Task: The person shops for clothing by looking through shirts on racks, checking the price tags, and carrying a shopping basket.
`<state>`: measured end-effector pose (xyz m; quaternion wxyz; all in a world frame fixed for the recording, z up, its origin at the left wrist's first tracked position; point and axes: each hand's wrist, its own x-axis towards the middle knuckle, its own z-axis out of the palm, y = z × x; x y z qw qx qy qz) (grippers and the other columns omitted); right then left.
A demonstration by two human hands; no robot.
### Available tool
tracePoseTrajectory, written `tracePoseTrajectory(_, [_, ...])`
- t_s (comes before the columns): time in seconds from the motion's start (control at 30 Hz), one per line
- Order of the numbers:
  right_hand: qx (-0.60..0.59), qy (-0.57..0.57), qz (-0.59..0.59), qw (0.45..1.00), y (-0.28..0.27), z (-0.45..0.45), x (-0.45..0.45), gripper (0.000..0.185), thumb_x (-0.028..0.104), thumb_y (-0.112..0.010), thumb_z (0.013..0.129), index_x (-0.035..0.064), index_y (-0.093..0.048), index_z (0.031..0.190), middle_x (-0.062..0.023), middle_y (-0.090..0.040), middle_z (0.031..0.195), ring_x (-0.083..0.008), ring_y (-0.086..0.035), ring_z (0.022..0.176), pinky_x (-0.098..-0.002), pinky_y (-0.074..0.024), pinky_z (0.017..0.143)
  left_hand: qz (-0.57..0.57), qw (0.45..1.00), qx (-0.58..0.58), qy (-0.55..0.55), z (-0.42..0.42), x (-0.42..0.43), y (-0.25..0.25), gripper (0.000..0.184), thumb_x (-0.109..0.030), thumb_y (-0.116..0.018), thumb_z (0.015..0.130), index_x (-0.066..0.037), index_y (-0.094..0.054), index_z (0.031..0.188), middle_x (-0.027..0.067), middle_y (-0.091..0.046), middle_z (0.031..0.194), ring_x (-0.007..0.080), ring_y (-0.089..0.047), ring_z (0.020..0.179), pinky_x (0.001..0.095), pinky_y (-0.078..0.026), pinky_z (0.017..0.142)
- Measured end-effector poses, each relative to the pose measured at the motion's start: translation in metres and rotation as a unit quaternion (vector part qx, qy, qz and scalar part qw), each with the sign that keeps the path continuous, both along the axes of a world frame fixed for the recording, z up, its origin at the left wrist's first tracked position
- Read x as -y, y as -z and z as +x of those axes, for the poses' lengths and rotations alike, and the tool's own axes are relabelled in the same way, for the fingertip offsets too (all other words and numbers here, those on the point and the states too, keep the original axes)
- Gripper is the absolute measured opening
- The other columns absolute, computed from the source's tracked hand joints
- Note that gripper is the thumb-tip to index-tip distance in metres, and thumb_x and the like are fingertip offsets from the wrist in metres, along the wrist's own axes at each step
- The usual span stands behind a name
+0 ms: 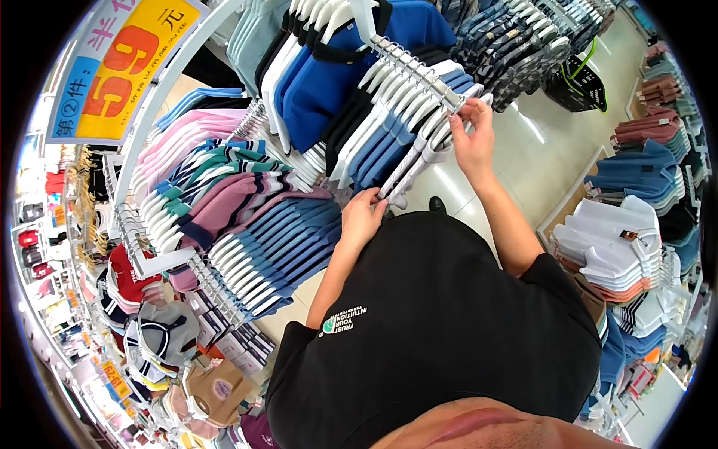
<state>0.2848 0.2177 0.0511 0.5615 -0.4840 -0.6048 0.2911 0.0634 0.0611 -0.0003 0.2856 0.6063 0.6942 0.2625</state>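
Note:
My left hand (363, 217) is closed on the lower shoulder or sleeve of a light grey shirt (422, 161), the front garment on the metal display rail (419, 71). At the rail's end, my right hand (474, 142) has its thumb and fingers bent round the top of that shirt's white hanger, close to the rail tip. The hook itself is partly hidden by the fingers. Behind the grey shirt hang several blue shirts (383, 142) and white and black ones on white hangers, packed closely together.
Striped and pink shirts (239, 198) and a row of blue shirts (280, 243) hang on the left. A yellow price sign (131, 67) stands at upper left. A black basket (576, 86) is on the floor at upper right. White shirts (606, 239) hang along the right side.

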Motion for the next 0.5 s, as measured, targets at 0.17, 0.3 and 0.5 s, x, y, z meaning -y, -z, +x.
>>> tracePoseTrajectory(0.17, [0.141, 0.004, 0.107, 0.984, -0.027, 0.003, -0.004, 0.051, -0.002, -0.067, 0.076, 0.0065, -0.057, 0.125, -0.0109, -0.062, 0.115, -0.0244, -0.063, 0.096, -0.0346, -0.0502, 0.084, -0.005, 1.000, -0.008, 0.016, 0.002, -0.003, 0.000, 0.028, -0.021, -0.067, 0.083, -0.004, -0.065, 0.106, 0.0133, -0.065, 0.091, 0.0333, -0.063, 0.084, 0.0405, -0.050, 0.073])
tracePoseTrajectory(0.3, [0.186, 0.006, 0.146, 0.972, -0.038, 0.003, -0.003, 0.048, -0.001, -0.069, 0.076, 0.0075, -0.060, 0.122, -0.0113, -0.059, 0.124, -0.0286, -0.061, 0.107, -0.0363, -0.0492, 0.089, -0.013, 1.000, -0.012, 0.026, 0.002, -0.006, -0.003, 0.028, -0.021, -0.067, 0.083, -0.004, -0.065, 0.105, 0.0135, -0.065, 0.090, 0.0340, -0.063, 0.084, 0.0408, -0.049, 0.073])
tracePoseTrajectory(0.5, [0.199, -0.020, 0.185, 0.962, -0.047, 0.003, -0.001, 0.038, 0.005, -0.073, 0.075, 0.0088, -0.065, 0.112, -0.0104, -0.063, 0.119, -0.0285, -0.062, 0.104, -0.0346, -0.0502, 0.086, -0.011, 1.000, -0.012, 0.025, 0.003, -0.006, 0.001, 0.028, -0.021, -0.067, 0.084, -0.004, -0.065, 0.104, 0.0136, -0.065, 0.090, 0.0346, -0.063, 0.084, 0.0414, -0.049, 0.073])
